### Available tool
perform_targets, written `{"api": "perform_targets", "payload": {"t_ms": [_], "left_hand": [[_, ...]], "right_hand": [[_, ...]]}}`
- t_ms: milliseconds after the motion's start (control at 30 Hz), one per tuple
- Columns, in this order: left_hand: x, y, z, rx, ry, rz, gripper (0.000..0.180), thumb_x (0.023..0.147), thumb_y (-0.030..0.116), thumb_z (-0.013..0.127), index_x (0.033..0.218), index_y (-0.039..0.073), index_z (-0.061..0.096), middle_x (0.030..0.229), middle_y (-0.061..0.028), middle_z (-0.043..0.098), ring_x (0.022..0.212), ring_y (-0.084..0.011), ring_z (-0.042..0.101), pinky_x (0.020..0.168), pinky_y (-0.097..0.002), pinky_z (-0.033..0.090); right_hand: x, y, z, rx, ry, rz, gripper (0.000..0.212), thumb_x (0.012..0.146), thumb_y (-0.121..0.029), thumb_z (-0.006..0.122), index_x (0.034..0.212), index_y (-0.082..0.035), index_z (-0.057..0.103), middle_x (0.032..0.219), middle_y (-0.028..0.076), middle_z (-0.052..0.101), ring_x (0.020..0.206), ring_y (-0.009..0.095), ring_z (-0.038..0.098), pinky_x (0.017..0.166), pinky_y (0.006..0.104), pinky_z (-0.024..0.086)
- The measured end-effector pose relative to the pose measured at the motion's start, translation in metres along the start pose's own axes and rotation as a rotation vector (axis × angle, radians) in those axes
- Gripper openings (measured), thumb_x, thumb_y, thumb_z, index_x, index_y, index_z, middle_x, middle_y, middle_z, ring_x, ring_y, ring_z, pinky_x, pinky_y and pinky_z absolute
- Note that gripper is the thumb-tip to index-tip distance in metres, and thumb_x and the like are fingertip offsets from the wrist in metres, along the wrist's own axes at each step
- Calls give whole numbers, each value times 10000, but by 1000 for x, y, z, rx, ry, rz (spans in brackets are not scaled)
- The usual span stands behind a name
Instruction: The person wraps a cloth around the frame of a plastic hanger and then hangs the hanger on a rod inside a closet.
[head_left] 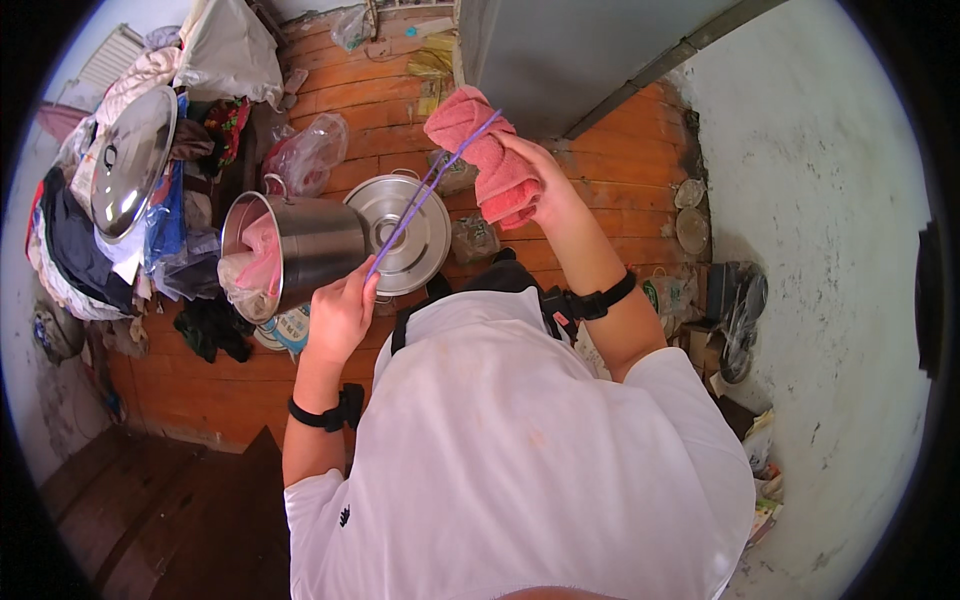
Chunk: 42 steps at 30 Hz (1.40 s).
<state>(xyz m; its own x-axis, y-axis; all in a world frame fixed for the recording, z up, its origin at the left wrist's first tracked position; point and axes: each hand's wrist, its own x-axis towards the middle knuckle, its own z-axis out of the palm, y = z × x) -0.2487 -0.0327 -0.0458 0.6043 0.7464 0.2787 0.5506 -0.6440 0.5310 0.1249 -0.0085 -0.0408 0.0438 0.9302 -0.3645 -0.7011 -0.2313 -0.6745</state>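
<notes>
A rolled, bunched pink towel (492,165) is held out in front of me by my right hand (545,185), whose fingers close round its near side. My left hand (343,312) pinches the end of a thin purple cord (425,198). Two strands of the cord run taut from those fingers up to the towel, and one crosses over its middle. Whether the cord is elastic I cannot tell. Below the cord, a round steel lid (425,262) with a handle lies flat.
A tall steel pot (320,250) holding pink and pale bundles leans at the left, beside a heap of clothes (75,240) with another shiny lid (135,160). A clear plastic bag (310,150) lies on the plank floor (365,90). A grey door (580,60) stands ahead; a whitewashed wall (820,200) bounds the right.
</notes>
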Motion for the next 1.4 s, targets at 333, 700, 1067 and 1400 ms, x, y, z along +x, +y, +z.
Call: {"api": "perform_targets", "payload": {"t_ms": [333,700,1067,1400], "left_hand": [[-9,5,-3,-131,-1,-22,225,1088,145,659,1249,15,751,712,-146,694,632,-362,699,598,-453,555],[-43,5,-7,-354,-38,-121,433,1185,206,466,870,-41,630,901,-187,816,449,-140,628,517,-321,562],[-55,10,-18,-467,-23,-278,582,1213,276,399,789,-45,635,797,-174,797,500,-120,670,478,-280,525],[-51,5,-12,-612,-9,-348,547,1213,271,396,744,10,503,764,-256,762,581,-178,735,570,-305,597]], "right_hand": [[21,0,-6,-318,180,-20,383,1061,-270,739,1333,-10,671,1104,69,755,918,162,740,798,346,610],[70,9,-99,-415,344,-41,483,1075,-305,725,1382,53,624,1216,130,735,1004,201,732,823,376,600],[71,13,-132,-46,301,1,387,1051,-290,758,1345,-48,687,1208,58,767,1017,198,748,867,381,629],[77,22,-124,412,158,105,319,1121,-290,575,1287,-24,637,1157,150,711,972,285,693,805,414,616]]}}
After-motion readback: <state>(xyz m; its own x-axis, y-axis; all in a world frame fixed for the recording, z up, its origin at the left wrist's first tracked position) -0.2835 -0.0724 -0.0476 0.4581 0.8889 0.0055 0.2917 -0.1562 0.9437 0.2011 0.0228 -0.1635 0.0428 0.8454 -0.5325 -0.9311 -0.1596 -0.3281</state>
